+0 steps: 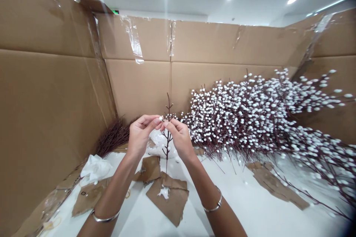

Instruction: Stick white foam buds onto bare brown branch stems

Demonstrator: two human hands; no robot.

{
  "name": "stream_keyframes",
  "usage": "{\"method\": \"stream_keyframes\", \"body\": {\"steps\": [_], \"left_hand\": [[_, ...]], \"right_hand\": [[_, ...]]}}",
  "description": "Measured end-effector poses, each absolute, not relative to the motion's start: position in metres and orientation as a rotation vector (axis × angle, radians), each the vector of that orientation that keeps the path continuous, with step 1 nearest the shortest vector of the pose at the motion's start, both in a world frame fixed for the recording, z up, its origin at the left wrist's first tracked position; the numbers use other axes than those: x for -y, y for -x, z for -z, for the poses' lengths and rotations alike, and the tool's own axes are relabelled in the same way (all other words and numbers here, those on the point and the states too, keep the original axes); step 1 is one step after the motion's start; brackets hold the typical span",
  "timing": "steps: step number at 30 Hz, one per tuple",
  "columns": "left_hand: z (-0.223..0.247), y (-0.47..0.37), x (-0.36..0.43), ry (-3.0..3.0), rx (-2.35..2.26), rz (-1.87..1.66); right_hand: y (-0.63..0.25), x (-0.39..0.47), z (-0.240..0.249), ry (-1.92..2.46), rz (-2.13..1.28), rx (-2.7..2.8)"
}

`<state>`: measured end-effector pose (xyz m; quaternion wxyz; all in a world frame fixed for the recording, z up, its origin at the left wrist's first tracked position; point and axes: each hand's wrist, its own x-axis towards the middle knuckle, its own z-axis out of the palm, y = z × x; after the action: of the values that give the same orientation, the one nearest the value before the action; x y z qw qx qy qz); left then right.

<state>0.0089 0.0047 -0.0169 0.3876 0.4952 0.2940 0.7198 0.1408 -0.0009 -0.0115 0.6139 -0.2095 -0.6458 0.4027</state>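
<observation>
Centre, above the surface [250,207]: left hand [139,135] and right hand [180,139] side by side, fingertips meeting on an upright twig [167,133]. Directly below, cardboard scraps [169,200] flat on the surface. Left of the hands, a bundle of bare twigs [114,137] against the cardboard wall [50,118], crumpled tissue [94,168] just in front. Right, a heap of budded branches [264,118] spread to the far edge, backed by the rear wall. More scraps [278,185] before the heap.
</observation>
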Motion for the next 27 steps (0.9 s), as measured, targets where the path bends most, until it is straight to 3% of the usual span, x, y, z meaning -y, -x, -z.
{"method": "stream_keyframes", "body": {"steps": [27], "left_hand": [[0.007, 0.002, 0.003, -1.468, -0.834, -1.759]], "right_hand": [[-0.138, 0.0, 0.011, 0.474, -0.939, 1.516]]}}
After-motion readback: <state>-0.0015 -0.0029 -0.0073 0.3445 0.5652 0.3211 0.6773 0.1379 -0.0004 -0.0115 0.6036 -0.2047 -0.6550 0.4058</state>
